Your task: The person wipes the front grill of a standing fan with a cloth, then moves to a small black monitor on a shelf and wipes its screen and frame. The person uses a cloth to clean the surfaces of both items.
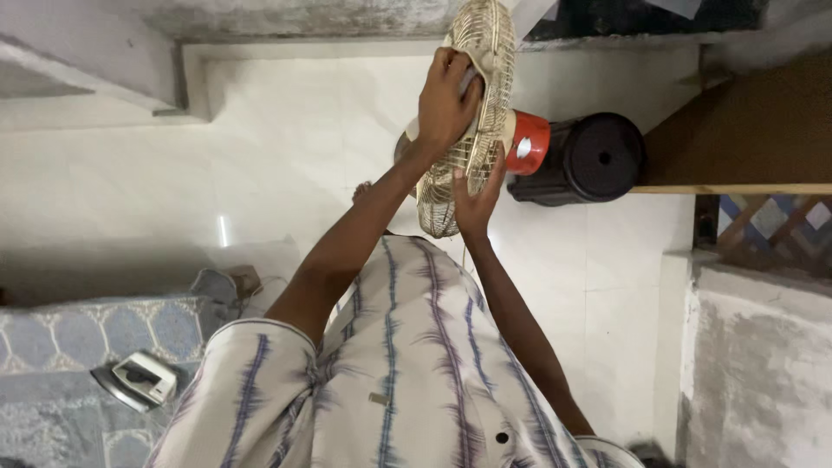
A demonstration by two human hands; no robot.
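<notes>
The wire fan guard (472, 113) at twelve o'clock is a dusty cream-beige, and just at its three o'clock the fan's motor cap (529, 143) is bright red with a white mark against a black motor housing (589, 159). The shirt (407, 373) at six o'clock is off-white with vertical blue-purple feathered stripes. At eight o'clock a white and grey clothes iron (139, 380) lies on a grey-blue cloth (78, 338) patterned with pale hexagonal outlines, and the floor tiles (295, 147) are glossy white.
</notes>
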